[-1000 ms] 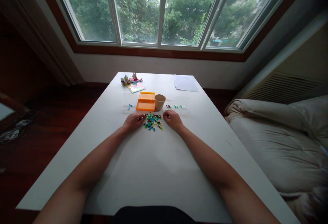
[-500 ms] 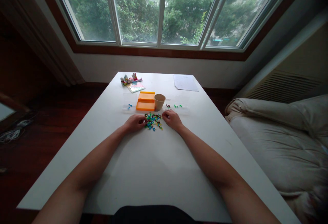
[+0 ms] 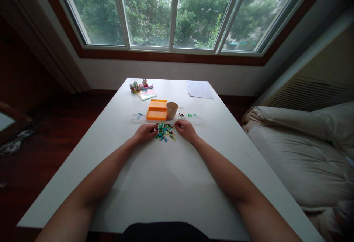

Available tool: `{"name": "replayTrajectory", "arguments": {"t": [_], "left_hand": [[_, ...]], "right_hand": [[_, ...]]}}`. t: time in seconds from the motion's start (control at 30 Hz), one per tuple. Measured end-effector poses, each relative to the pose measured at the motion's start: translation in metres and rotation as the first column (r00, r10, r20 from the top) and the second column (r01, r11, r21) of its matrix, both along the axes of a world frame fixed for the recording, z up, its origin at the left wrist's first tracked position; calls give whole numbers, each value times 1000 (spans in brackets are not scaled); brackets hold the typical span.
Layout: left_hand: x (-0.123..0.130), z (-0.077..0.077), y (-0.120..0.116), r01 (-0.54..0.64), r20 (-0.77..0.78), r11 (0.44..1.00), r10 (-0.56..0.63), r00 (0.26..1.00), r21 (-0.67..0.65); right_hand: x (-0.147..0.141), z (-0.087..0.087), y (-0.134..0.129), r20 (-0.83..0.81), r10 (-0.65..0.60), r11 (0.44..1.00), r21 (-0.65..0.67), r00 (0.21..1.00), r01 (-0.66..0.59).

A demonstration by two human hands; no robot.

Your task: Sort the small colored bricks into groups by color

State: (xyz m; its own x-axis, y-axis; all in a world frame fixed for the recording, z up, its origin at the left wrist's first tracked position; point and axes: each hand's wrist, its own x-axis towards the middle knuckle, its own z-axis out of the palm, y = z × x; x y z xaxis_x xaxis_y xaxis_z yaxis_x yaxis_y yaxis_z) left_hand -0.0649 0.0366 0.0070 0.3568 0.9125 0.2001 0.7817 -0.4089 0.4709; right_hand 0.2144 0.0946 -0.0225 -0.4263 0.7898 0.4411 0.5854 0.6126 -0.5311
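A loose pile of small colourful pieces (image 3: 165, 131), mostly green, blue, dark red and yellow, lies on the white table. My left hand (image 3: 146, 132) rests at the pile's left edge, thumb and fingers curled together. On the opposite side, my right hand (image 3: 186, 129) has its fingers bent into a pinch at the pile's upper right. Whether either hand holds a piece is too small to make out. Just beyond the pile are an orange open tray (image 3: 156, 114) and a brown paper cup (image 3: 172, 110).
Transparent trays stand beside the orange one, with blue pieces (image 3: 140, 115) on the left, and dark red pieces (image 3: 181, 115) and green pieces (image 3: 191, 115) on the right. Farther back are small toy figures (image 3: 135, 87), a card (image 3: 146, 94) and paper sheets (image 3: 200, 89).
Both hands stay at the pile's sides with nearly the same pose. The view has shifted very slightly; no piece has visibly moved.
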Motion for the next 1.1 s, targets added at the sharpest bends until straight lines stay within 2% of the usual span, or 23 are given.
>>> {"name": "replayTrajectory", "arguments": {"t": [0.3, 0.97, 1.1], "left_hand": [[-3, 1, 0, 64, 32, 998, -64, 997, -14], [-1, -4, 0, 60, 2, 998, -60, 998, 36], [0, -5, 2, 9, 27, 997, -11, 1000, 71]], "right_hand": [[-1, 2, -2, 1, 0, 1000, -1, 1000, 0], [0, 1, -1, 1, -1, 1000, 4, 1000, 1], [0, 4, -3, -18, 22, 1000, -5, 1000, -22]]}}
